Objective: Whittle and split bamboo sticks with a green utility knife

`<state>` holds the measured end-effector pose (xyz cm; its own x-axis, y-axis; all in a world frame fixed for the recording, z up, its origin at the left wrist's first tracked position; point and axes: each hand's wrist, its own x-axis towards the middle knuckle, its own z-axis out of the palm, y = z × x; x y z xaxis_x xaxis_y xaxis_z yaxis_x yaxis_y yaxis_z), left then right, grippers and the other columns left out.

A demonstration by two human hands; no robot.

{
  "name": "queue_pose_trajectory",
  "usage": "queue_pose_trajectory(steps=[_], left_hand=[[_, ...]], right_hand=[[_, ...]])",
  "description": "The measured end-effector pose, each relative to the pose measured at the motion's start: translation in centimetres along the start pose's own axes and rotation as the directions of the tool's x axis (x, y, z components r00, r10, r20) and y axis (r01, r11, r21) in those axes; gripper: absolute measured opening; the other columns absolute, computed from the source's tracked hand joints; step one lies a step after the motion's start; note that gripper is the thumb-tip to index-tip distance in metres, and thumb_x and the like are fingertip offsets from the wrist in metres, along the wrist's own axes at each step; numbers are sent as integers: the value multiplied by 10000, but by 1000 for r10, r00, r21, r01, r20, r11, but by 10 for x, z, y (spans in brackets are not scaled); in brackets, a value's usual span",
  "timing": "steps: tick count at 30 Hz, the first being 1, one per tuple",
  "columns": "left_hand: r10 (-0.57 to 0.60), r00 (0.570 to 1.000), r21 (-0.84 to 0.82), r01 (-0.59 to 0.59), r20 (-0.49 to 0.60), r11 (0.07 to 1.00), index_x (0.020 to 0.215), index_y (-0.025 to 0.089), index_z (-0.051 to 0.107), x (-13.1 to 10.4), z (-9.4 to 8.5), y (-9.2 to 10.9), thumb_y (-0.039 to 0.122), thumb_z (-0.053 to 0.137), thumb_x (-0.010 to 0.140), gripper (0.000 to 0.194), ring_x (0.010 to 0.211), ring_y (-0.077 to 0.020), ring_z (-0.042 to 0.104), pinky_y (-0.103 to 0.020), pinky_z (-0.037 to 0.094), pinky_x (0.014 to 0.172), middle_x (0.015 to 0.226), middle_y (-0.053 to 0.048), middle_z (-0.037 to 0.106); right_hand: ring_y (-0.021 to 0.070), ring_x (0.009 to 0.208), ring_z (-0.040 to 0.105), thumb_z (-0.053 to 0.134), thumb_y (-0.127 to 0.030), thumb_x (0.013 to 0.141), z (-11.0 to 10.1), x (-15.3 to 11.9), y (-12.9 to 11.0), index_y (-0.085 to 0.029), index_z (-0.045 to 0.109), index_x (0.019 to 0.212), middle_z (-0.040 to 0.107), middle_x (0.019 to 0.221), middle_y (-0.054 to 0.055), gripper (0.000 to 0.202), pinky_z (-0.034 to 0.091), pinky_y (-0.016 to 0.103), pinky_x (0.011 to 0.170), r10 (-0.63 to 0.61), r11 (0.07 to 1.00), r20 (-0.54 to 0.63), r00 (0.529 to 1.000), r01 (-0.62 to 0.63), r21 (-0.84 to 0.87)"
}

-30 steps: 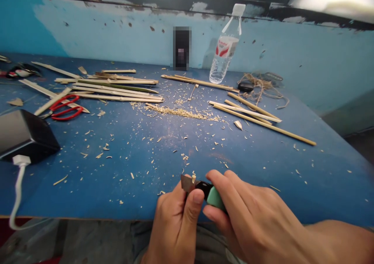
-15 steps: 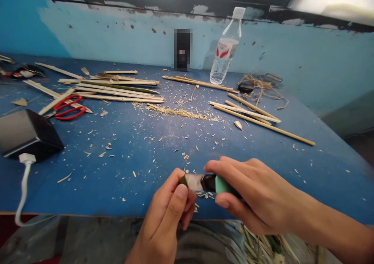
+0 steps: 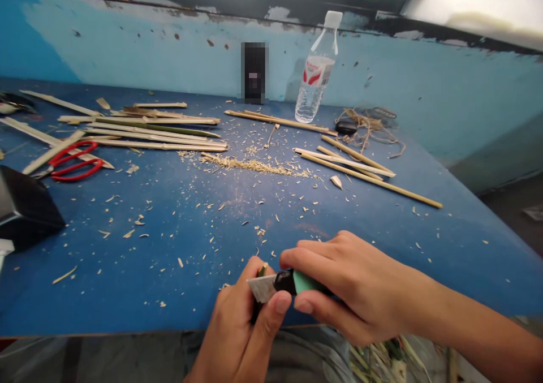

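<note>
My right hand point(image 3: 352, 287) is closed around the green and black handle of a utility knife point(image 3: 297, 282), its flat blade pointing left. That blade rests against a small greenish bamboo piece point(image 3: 263, 269), which my left hand point(image 3: 246, 321) pinches. Only a short tip of the bamboo shows above my fingers; the rest is hidden by the blade and hand. My left thumb lies just under the blade, close to the knife's black collar. Both hands are over the front edge of the blue table point(image 3: 169, 281).
Split bamboo strips point(image 3: 156, 134) and red-handled scissors point(image 3: 76, 162) lie at left, near a dark box point(image 3: 25, 207). Bamboo sticks point(image 3: 369, 179) lie at right. Shavings point(image 3: 254, 167) are scattered mid-table. A water bottle point(image 3: 314, 77) stands by the wall, beside tangled string point(image 3: 369, 123).
The view has shifted slightly right. My hands have moved a little down, the blade has tilted, and my left thumb now sits below the blade near the knife's collar.
</note>
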<state>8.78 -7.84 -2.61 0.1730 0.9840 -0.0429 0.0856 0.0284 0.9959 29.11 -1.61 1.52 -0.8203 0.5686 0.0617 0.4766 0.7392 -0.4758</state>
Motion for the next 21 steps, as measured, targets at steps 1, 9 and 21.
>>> queue_pose_trajectory(steps=[1, 9, 21], left_hand=[[5, 1000, 21, -5, -1, 1000, 792, 215, 531, 0, -1, -1, 551, 507, 1051, 425, 571, -106, 392, -255, 316, 545, 682, 55, 409], [4, 990, 39, 2, -142, 999, 797, 222, 543, -2, 6, 0, 541, 546, 1040, 401, 589, -109, 456, -239, 303, 513, 668, 45, 518], [-41, 978, 106, 64, -203, 992, 721, 211, 479, 2, 9, 1, 550, 518, 1047, 472, 551, -107, 304, -240, 269, 507, 606, 68, 343]], right_hand=[[139, 623, 557, 298, -507, 1132, -1, 0, 0, -190, 598, 1129, 662, 856, -2, 436, 284, 321, 541, 2, 1000, 1, 1000, -2, 18], [155, 609, 586, 234, -493, 1152, 2, 0, -12, -173, 600, 1071, 673, 822, 22, 493, 281, 316, 504, 58, 994, -98, 993, -67, -87], [182, 544, 621, 301, -401, 1155, 20, 3, -10, -121, 545, 1144, 663, 777, 42, 372, 325, 311, 421, -3, 927, -483, 876, -179, -330]])
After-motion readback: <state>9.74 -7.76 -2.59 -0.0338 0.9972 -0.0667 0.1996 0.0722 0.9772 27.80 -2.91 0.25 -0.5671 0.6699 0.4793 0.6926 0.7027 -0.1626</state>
